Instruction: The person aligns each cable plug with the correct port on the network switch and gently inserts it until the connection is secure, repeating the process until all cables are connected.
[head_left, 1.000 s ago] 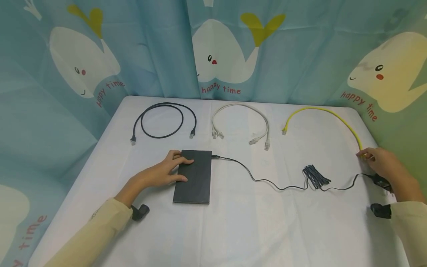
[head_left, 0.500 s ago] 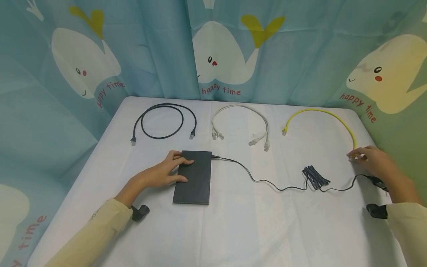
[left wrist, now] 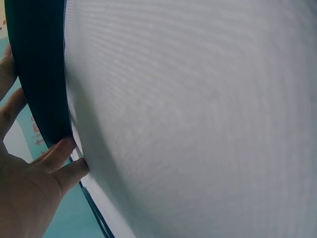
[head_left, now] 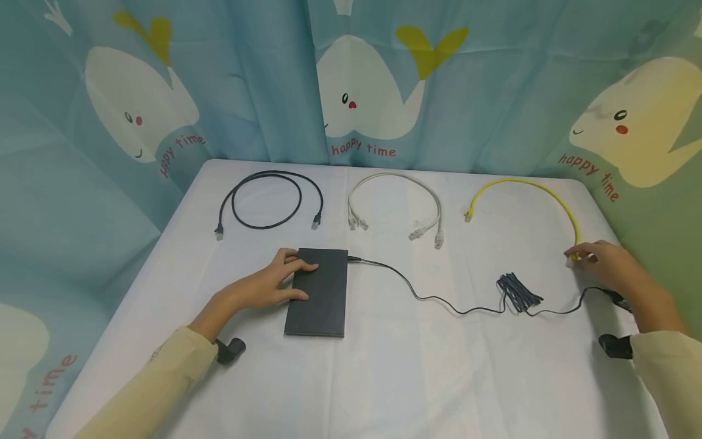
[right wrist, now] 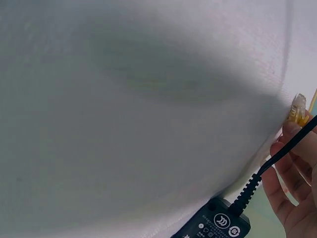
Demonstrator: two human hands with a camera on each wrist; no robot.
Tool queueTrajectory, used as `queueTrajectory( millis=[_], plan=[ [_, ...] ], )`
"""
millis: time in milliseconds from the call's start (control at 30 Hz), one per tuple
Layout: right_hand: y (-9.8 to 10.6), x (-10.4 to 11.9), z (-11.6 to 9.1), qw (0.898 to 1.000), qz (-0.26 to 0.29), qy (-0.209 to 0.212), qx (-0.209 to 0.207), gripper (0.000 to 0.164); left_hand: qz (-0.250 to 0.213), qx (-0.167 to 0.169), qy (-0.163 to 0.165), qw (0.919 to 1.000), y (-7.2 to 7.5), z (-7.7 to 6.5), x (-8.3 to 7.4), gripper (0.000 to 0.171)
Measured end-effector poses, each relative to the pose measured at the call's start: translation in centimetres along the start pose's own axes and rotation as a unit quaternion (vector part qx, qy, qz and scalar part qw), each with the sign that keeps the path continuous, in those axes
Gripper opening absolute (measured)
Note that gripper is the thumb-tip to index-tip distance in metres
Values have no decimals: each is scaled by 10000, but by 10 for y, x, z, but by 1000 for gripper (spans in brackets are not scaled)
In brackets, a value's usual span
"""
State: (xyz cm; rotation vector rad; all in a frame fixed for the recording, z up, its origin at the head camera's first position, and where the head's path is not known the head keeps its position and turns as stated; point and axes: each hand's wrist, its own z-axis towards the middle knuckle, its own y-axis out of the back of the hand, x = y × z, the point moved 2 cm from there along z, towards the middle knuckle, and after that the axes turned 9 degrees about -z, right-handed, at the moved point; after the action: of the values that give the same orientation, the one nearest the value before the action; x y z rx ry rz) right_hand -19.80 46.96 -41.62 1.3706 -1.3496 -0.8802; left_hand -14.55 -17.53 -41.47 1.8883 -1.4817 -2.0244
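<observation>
My left hand (head_left: 269, 283) rests on a flat black box-shaped device (head_left: 323, 305) in the head view. Its thumb and a finger lie on the top face, while other fingertips meet its edge and the cloth in the left wrist view. A thin black power cord (head_left: 433, 296) runs from the device's upper right corner. At the right, my right hand (head_left: 614, 265) pinches the near end of a yellow network cable (head_left: 559, 200). The clear plug (right wrist: 298, 101) pokes out beyond the fingertips in the right wrist view. The cable's other end lies on the table.
A black network cable (head_left: 300, 198) and white network cables (head_left: 437, 198) lie along the back of the white-covered table (head_left: 417, 378). The power cord has a tied bundle (head_left: 518, 291) and a black adapter (right wrist: 215, 223) by my right wrist. Patterned curtains (head_left: 263, 91) enclose the table.
My right hand has moved left, drawing the held end of the yellow cable inward. The left hand and the black device have stayed in place.
</observation>
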Motion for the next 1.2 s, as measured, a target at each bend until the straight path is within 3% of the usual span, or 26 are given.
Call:
queueTrajectory(
  millis=[367, 700, 1200],
  plan=[
    [-1, 1, -3, 9991, -1, 313, -284, 29, -6, -2, 26, 10000, 1, 0, 0, 58],
    [-1, 1, -2, 9999, 79, 42, -85, 34, -55, 5, 16, 10000, 1, 1, 2, 58],
    [-6, 2, 2, 9995, 6, -16, -312, 38, -84, 39, 64, 9999, 1, 1, 0, 58]
  ],
)
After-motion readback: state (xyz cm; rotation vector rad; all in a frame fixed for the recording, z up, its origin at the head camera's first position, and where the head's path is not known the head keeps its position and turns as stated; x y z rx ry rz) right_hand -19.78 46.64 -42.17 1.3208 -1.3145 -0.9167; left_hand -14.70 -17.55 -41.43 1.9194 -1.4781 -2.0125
